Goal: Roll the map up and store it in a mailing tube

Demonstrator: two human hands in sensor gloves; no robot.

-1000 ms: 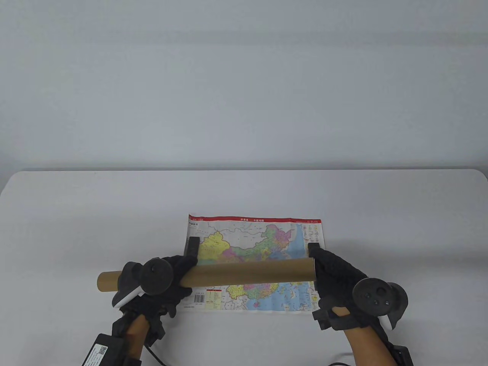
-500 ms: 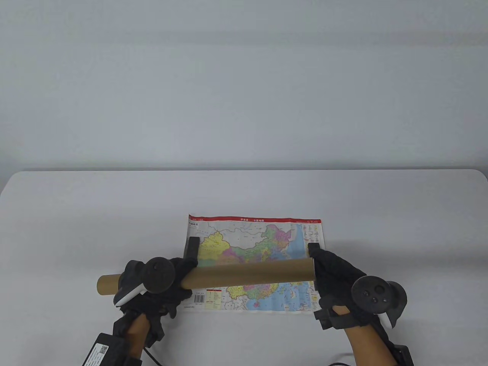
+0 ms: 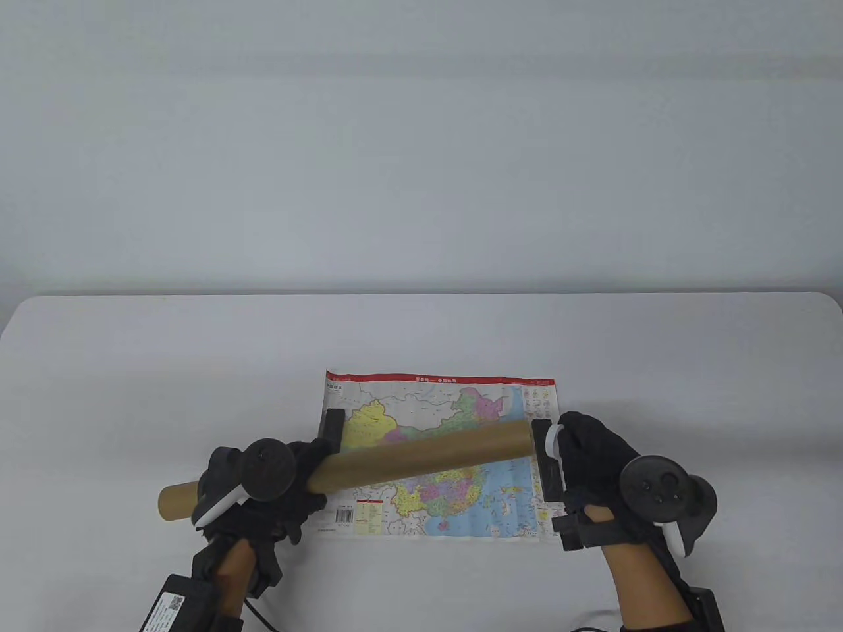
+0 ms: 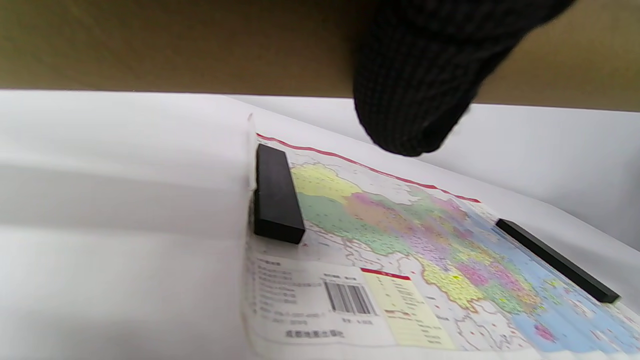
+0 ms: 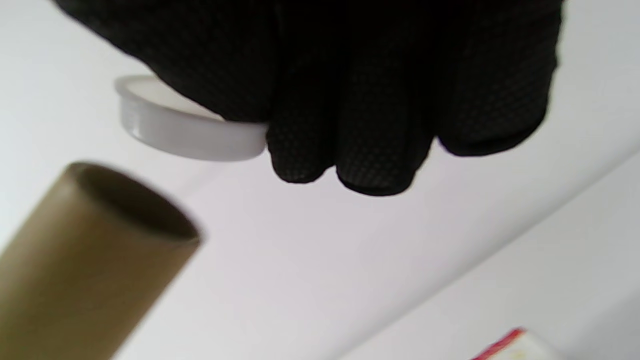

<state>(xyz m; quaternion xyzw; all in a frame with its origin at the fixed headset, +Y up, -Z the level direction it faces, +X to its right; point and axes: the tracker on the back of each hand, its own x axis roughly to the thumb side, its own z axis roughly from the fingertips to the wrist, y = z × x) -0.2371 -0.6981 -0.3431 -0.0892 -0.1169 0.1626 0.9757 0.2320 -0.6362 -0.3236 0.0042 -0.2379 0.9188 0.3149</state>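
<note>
The left hand [image 3: 263,490] curls its fingers round the cardboard tube [image 3: 421,454] near its left end and holds it in the air above the map [image 3: 441,500]. The tube's long axis runs across the table, tilted so that its right end sits farther from the person than its left end. That right end is open: the right wrist view looks into its dark bore. The right hand [image 3: 596,461] pinches the white cap [image 3: 554,442] between its fingertips, just off the tube's open mouth and clear of it. The map lies flat and unrolled on the table [image 3: 132,368], directly beneath the tube, its long edges parallel to the table's front. Two black bars weigh it down, one at the left edge [image 3: 332,428] and one at the right edge [image 3: 548,461]. Judging from this, the tube is opened and the rolling is not yet begun. The cap and the tube both have to be put down first, and each hand is already on its own side for that. The right hand is nearer the right bar, the left hand nearer the left bar, so each could clear its own weight. The map's short edges face the two hands, which matters for choosing the direction of the roll, since the roll's length must fit the tube's bore.
</note>
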